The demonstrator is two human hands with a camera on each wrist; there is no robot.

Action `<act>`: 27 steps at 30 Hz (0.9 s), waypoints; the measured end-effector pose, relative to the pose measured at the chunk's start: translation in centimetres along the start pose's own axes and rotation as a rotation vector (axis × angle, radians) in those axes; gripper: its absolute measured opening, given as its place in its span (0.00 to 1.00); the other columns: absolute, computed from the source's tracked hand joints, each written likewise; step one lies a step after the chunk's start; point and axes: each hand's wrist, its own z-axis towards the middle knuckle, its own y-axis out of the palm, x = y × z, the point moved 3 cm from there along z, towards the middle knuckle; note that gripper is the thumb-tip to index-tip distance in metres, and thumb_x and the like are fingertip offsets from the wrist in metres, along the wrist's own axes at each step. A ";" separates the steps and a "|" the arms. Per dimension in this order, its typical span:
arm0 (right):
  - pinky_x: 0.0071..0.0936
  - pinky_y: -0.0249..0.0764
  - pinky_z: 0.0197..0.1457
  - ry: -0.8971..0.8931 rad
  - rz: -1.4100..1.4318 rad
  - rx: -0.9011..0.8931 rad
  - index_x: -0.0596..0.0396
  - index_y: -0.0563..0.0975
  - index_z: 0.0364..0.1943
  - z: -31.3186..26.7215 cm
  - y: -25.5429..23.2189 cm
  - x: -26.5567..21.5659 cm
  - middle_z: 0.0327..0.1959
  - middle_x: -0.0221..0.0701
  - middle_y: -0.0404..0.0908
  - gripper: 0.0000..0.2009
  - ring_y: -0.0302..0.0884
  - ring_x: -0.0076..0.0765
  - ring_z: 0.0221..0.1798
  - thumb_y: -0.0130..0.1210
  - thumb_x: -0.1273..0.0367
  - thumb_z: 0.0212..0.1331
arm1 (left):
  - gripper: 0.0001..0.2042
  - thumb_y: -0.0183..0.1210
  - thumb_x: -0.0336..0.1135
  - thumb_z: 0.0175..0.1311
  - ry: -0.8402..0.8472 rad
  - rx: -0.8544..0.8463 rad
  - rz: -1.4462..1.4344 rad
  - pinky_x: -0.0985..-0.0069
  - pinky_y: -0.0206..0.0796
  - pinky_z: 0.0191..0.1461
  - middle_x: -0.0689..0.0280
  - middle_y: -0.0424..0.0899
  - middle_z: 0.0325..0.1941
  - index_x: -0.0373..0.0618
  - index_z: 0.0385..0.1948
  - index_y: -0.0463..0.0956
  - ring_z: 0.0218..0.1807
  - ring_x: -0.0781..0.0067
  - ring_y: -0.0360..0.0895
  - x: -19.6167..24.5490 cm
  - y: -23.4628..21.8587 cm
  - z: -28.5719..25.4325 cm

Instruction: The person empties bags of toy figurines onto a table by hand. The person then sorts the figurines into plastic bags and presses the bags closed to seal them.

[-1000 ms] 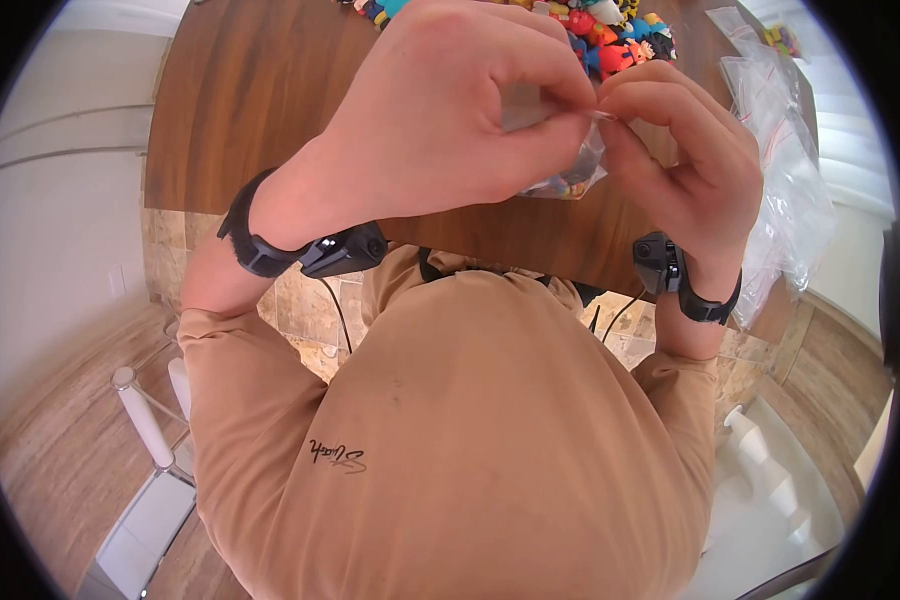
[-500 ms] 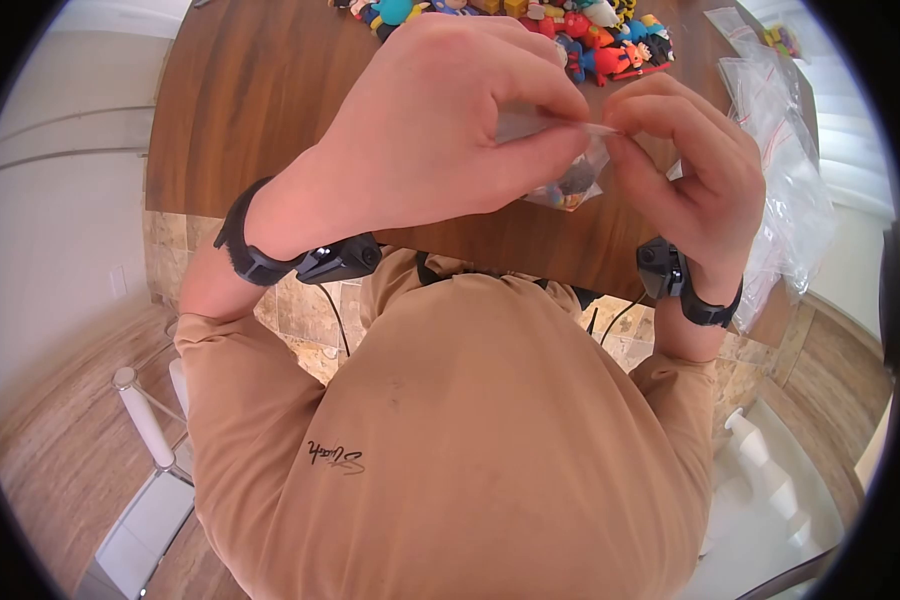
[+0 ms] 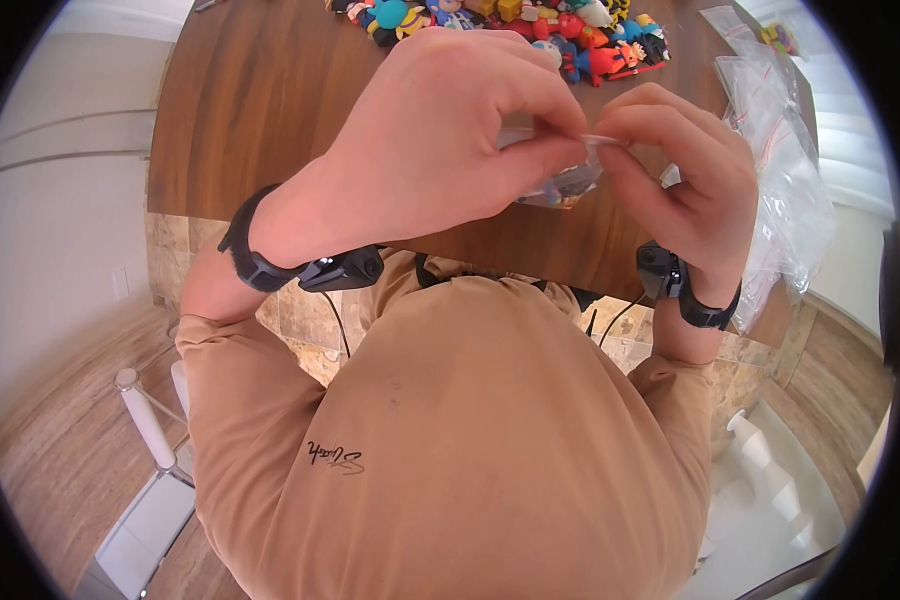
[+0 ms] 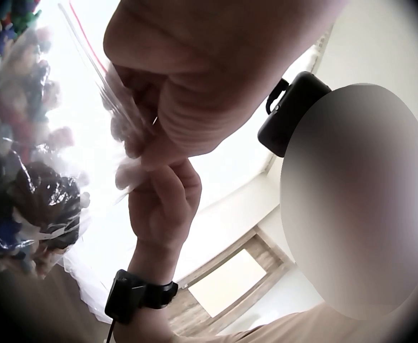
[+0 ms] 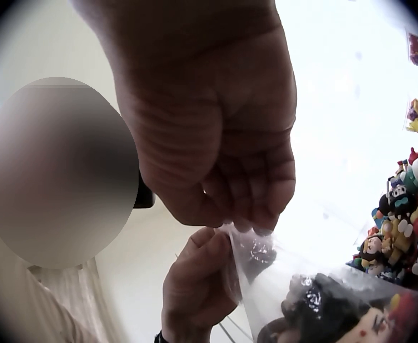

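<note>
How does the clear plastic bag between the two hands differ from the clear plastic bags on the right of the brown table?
The held bag contains colourful figures; the loose bags look empty. The left hand and right hand pinch the held bag; the loose bags lie on the table. Both show red lines.

Dark brown wooden counter [image 3: 270, 120], grain visible. Far side: crowded pile of small toy figures [image 3: 595, 60], mostly red, blue, turquoise, yellow, black and white, some touching or overlapping. Right side: loose heap of clear plastic bags [image 3: 785, 190], red lines on some, spread along edge and partly past it. Far left edge: small grey object [image 3: 204, 5], too little shown to identify.
</note>
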 end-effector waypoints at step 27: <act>0.22 0.69 0.40 0.163 0.173 0.001 0.63 0.77 0.34 -3.2 -2.8 3.6 0.34 0.34 0.80 0.05 0.75 0.30 0.36 0.56 0.83 0.54 | 0.04 0.65 0.25 0.61 -0.346 0.078 -0.549 0.84 0.73 0.41 0.69 0.86 0.33 0.35 0.35 0.84 0.36 0.84 0.80 -7.3 -1.1 -4.4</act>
